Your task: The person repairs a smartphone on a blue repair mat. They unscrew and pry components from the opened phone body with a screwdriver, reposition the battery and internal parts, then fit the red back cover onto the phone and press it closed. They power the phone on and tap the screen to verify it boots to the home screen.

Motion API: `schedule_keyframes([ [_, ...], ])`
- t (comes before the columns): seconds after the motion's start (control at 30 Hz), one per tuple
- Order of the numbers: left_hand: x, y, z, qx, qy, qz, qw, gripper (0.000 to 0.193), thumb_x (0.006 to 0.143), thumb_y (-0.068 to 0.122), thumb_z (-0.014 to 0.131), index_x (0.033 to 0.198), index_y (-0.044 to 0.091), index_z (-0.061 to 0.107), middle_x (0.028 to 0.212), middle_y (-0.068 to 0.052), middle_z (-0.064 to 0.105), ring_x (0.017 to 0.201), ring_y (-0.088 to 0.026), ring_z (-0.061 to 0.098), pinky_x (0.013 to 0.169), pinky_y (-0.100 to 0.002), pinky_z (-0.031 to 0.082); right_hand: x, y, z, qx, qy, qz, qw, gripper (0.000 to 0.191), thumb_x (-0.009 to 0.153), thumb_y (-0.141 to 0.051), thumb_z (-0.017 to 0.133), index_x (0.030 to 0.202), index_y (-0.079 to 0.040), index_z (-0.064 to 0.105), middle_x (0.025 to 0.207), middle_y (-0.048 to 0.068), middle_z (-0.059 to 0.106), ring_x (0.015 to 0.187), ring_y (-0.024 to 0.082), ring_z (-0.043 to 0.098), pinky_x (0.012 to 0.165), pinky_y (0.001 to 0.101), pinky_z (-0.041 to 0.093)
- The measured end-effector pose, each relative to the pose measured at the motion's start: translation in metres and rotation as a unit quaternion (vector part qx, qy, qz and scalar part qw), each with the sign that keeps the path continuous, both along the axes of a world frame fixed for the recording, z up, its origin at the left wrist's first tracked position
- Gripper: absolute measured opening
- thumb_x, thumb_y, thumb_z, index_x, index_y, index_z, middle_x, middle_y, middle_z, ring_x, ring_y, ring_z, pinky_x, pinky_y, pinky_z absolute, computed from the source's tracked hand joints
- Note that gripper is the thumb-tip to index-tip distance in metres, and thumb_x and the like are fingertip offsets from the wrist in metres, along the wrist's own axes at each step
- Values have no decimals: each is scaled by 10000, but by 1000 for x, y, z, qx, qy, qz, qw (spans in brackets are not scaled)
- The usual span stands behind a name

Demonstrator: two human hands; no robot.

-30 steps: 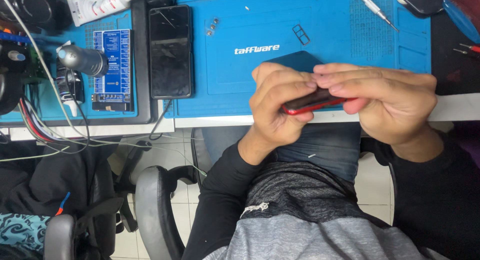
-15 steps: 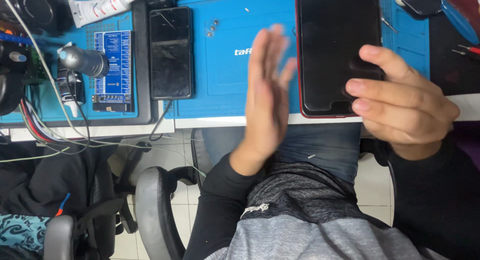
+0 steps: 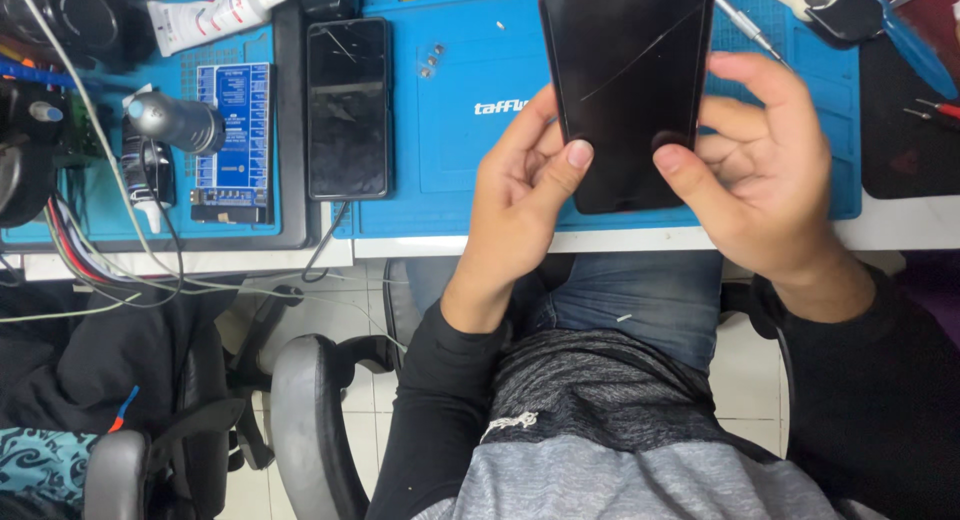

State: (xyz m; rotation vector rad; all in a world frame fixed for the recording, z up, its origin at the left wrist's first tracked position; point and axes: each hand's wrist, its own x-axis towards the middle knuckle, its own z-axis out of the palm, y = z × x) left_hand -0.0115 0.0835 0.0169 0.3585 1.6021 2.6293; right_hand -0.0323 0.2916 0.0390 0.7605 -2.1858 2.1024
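Phone (image 3: 628,90) top is running off frame; left hand (image 3: 520,205), open before, and right hand (image 3: 765,175) are now both pinching its near end.

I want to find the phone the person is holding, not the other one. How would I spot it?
Start at the big blue mat covering the desk. Near its middle, the left hand and right hand hold up a phone, thumbs on its lower edge. It has a red rim and a long thin crack across its dark glass, while the other phone lies flat on the mat's left side, untouched.
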Motion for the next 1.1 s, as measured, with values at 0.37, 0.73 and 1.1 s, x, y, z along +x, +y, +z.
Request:
schedule_keyframes([
  [0.37,-12,-5,14,31,43,81,995,450,1156,6,622,1545,-58,404,1325,-143,669,1240,-159,641,1117,-276,513,0,2,-11,35,59,-18,998,529,1015,137,613,1468,83,346,1325,341,644,1154,301,689,918,318,610],
  [0.73,-30,-17,34,36,48,29,998,371,1104,34,633,1438,-15,480,1331,-100,662,1189,-137,663,1070,-262,541,-1,1,-7,12,23,-2,1000,566,1041,147,577,1496,40,259,1350,337,627,1166,299,668,1013,351,588],
  [1.1,-44,-27,34,-21,75,18,997,164,1180,44,621,1327,-18,582,1210,-130,739,1102,-130,697,1010,-254,565,-9,4,-12,12,1,47,999,450,1062,133,580,1473,158,399,1301,326,639,1185,294,689,992,336,616],
])
